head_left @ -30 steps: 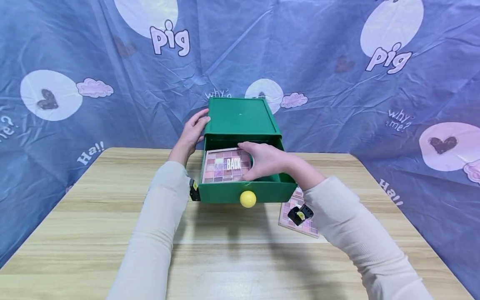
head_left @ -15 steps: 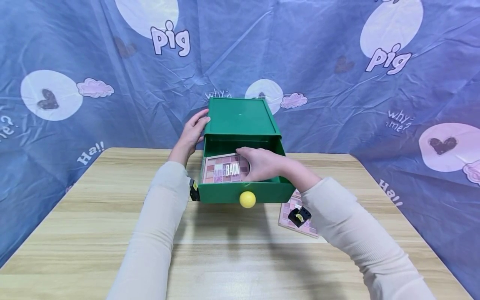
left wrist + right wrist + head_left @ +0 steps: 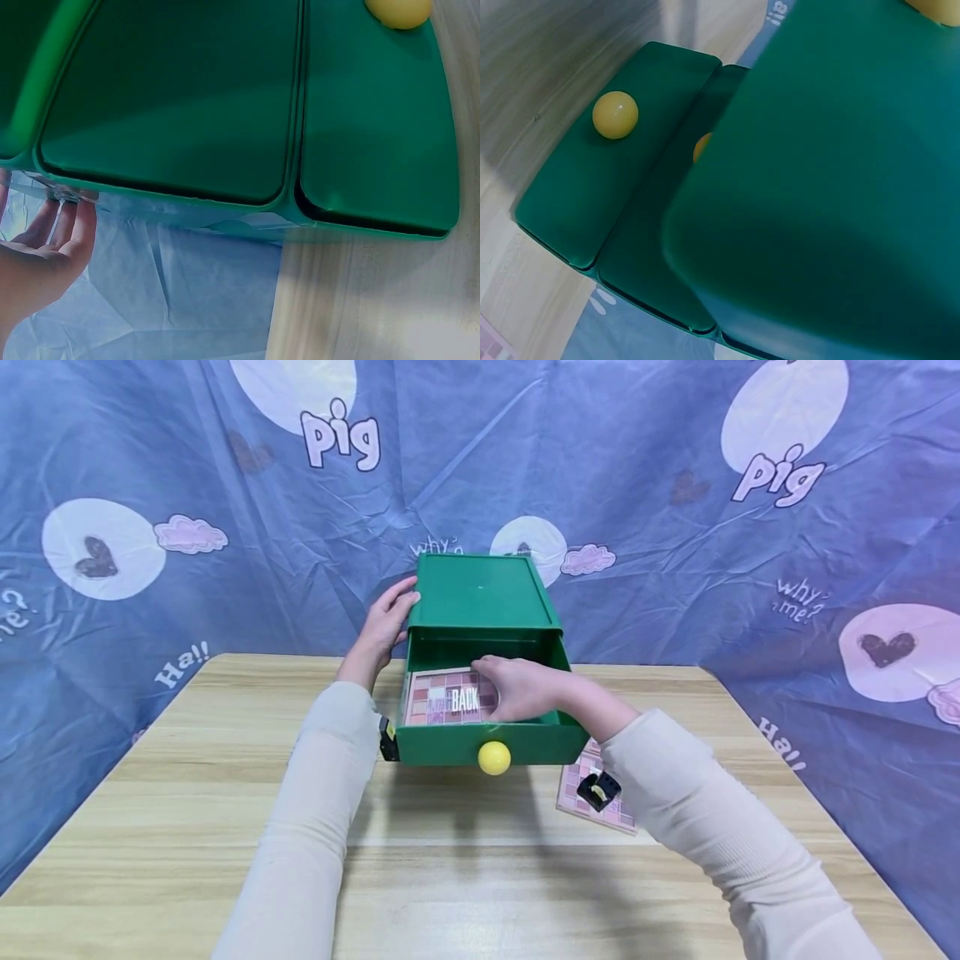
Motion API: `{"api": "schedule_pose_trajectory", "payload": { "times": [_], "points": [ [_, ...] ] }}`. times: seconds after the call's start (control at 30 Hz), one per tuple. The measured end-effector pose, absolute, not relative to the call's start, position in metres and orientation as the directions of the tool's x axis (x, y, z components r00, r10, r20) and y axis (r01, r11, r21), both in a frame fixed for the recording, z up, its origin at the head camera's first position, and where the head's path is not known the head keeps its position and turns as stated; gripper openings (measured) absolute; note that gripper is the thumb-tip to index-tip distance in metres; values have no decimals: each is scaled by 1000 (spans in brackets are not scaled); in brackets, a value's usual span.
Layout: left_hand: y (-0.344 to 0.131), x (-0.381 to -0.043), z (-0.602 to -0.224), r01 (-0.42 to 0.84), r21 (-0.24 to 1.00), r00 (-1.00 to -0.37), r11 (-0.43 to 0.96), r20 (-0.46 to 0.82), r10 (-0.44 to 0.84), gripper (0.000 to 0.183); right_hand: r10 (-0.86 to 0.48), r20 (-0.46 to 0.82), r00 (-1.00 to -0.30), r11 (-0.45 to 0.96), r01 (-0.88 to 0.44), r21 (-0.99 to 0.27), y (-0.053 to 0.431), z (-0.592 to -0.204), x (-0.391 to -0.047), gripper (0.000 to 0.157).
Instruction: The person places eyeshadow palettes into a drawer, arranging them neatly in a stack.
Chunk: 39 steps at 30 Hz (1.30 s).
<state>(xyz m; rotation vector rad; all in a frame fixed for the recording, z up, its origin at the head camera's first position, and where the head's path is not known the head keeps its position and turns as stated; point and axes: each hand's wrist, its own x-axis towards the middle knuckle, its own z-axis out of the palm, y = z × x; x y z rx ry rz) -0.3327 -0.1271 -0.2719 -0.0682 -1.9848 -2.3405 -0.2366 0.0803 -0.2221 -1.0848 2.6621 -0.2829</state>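
Observation:
A green cabinet (image 3: 483,589) has its top drawer (image 3: 435,748) pulled out, with a yellow ball knob (image 3: 493,758) on the front. Inside the drawer's left part is a pink eyeshadow palette (image 3: 441,697) marked "BACK". My right hand (image 3: 523,689) grips its right edge, thumb near and fingers far. Whether the palette touches the drawer floor is hidden. My left hand (image 3: 382,628) rests against the cabinet's left side; in the left wrist view, the left hand's fingers (image 3: 79,232) touch the clear side wall. The right hand is out of sight in the right wrist view, behind the drawer front (image 3: 817,202).
Another pink palette (image 3: 572,793) lies on the wooden table (image 3: 450,893), right of the cabinet and partly under the right wrist camera (image 3: 598,790). Lower drawers (image 3: 577,187) look closed in the right wrist view. A blue printed cloth (image 3: 637,527) hangs behind.
My right hand has moved down with the palette, which now lies lower in the drawer. Over the last half second both have hardly shifted. The left hand has stayed in place.

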Motion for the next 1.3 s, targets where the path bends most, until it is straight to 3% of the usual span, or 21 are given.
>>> {"api": "schedule_pose_trajectory", "payload": {
  "times": [0.8, 1.3],
  "points": [
    [-127, -331, -271, 83, 985, -996, -150, 78, -37, 41, -680, -230, -696, 731, -625, -272, 76, -226, -233, 83],
    [-125, -331, -270, 79, 987, -996, -142, 74, -39, 41, -709, -109, -697, 685, -644, -340, 90, -206, -228, 84]
  ]
}}
